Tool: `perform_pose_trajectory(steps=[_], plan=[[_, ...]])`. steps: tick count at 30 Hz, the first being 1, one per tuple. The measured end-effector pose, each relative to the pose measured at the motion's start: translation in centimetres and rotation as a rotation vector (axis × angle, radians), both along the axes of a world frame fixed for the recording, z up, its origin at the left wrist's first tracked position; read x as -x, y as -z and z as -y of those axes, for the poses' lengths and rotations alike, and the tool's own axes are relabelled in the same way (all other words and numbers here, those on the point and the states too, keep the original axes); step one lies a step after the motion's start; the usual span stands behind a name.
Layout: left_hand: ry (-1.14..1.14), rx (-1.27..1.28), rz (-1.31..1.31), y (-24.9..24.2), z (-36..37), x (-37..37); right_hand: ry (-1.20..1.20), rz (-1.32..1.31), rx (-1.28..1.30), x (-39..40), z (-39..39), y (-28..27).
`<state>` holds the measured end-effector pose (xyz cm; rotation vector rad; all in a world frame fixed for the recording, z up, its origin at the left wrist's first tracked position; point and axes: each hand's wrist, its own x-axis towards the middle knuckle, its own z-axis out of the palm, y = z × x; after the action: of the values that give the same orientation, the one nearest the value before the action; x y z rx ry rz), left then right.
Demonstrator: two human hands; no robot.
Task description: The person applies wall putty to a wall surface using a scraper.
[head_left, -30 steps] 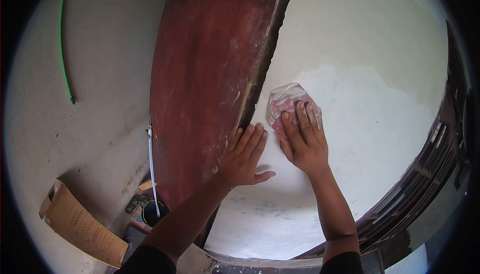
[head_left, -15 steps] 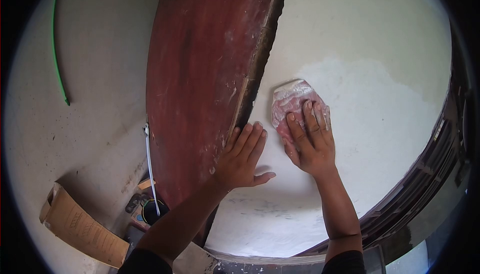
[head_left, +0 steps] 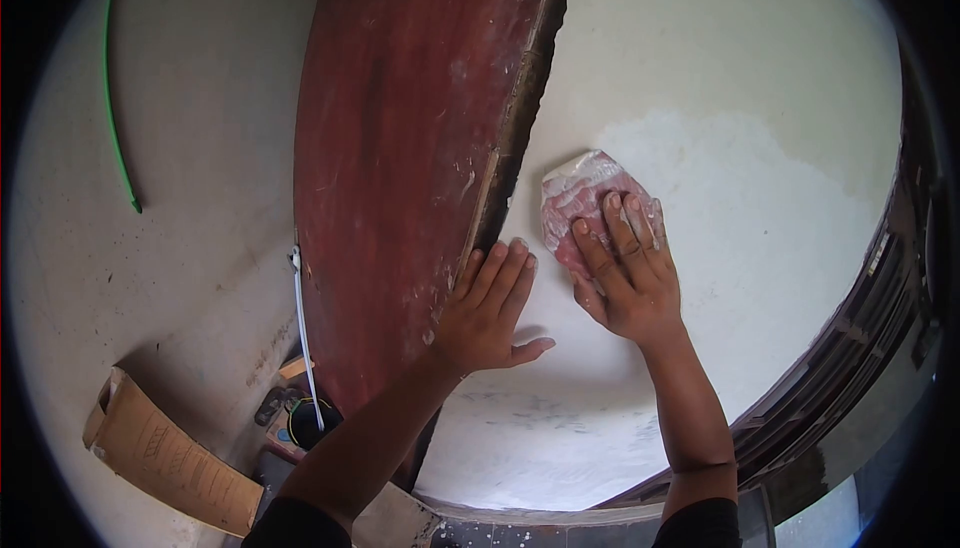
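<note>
My right hand (head_left: 633,273) presses a reddish sheet, smeared with white powder, that looks like sandpaper (head_left: 575,203), flat against the pale wall (head_left: 780,278). Its fingers lie over the sheet and the thumb is at the lower edge; the underside is hidden. My left hand (head_left: 487,313) is open at the edge of the dark red wooden panel (head_left: 390,148), thumb stretched out to the right and white dust on the fingertips. A whiter patch of wall surrounds the right hand, beside greener-grey areas.
A cardboard piece (head_left: 175,453) leans at lower left near a black round container (head_left: 312,420). A white strip (head_left: 305,338) hangs along the panel's left edge. A green hose-like line (head_left: 112,118) runs down the left wall. Dark slatted woodwork (head_left: 830,378) curves along the right.
My right hand and the sandpaper have shifted slightly, the hand a little up and to the right. My left hand stays at the panel's edge, almost unmoved.
</note>
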<state>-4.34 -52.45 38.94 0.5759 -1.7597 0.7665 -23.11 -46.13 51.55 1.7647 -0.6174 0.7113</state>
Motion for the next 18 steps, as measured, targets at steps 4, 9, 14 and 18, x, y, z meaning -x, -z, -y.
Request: perform_pose_trajectory(steps=[4, 9, 14, 18], plan=[[-0.013, -0.01, 0.01, 0.0, -0.1, 0.0, 0.06, -0.048, 0.004, 0.0, 0.8, -0.6], [-0.002, -0.009, -0.002, -0.1, -0.2, 0.0, 0.026, -0.067, -0.029, 3.1, -0.3, 0.4], [-0.001, -0.022, 0.004, 0.1, -0.1, 0.0, 0.024, -0.027, 0.005, 1.1, 0.0, -1.2], [0.004, -0.016, 0.001, -0.1, -0.2, 0.0, 0.073, -0.071, -0.008, 2.0, 0.1, -1.1]])
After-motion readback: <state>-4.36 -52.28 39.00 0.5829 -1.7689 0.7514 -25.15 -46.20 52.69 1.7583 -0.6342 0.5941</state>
